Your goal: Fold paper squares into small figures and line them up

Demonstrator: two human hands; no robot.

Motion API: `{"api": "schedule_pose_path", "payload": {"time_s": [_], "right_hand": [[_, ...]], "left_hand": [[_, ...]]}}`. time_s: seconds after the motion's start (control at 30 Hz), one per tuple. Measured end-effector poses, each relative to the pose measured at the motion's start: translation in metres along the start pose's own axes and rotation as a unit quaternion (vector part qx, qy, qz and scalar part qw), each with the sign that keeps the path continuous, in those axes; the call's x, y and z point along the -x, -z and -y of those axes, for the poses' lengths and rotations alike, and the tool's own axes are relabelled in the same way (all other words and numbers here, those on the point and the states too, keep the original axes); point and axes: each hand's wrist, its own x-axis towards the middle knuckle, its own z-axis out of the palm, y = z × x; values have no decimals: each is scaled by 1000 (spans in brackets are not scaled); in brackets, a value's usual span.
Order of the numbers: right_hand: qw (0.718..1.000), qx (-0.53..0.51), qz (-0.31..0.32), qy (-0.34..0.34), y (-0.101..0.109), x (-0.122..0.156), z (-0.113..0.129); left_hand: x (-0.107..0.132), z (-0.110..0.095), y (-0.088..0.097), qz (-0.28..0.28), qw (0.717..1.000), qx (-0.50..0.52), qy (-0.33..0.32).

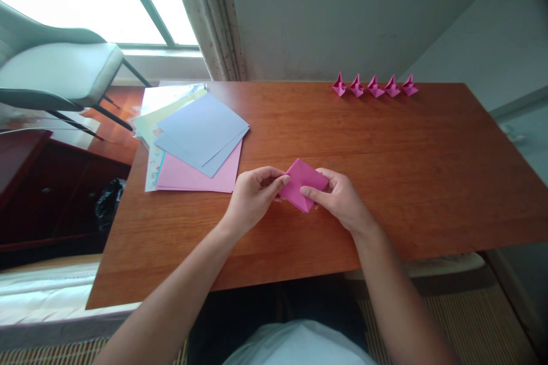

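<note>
A folded piece of magenta paper (302, 181) is held just above the middle of the wooden table (428, 182). My left hand (253, 197) pinches its left corner with thumb and fingers closed. My right hand (340, 198) grips its right and lower edge, fingers curled over the paper. Both forearms reach in from the near edge of the table.
A stack of coloured sheets (201, 142), blue on top and pink beneath, lies at the table's left. Several small folded magenta paper figures (374, 86) stand in a row at the far edge. A grey chair (60, 74) stands by the window on the left.
</note>
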Motion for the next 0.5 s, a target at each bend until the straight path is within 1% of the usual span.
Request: {"api": "schedule_pose_path", "payload": {"time_s": [0.2,0.33,0.4,0.5], "right_hand": [[997,-76,-13,-29,-1,-1,0],[998,-58,13,-23,-3,0,1],[999,-47,11,-17,-4,0,2],[998,-60,-24,-3,-4,0,2]], "left_hand": [[-1,0,-1,-33,999,24,-3],[-2,0,-2,-50,998,44,-9],[-1,1,-2,-46,998,42,-6],[-1,1,-2,-21,999,40,-3]]}}
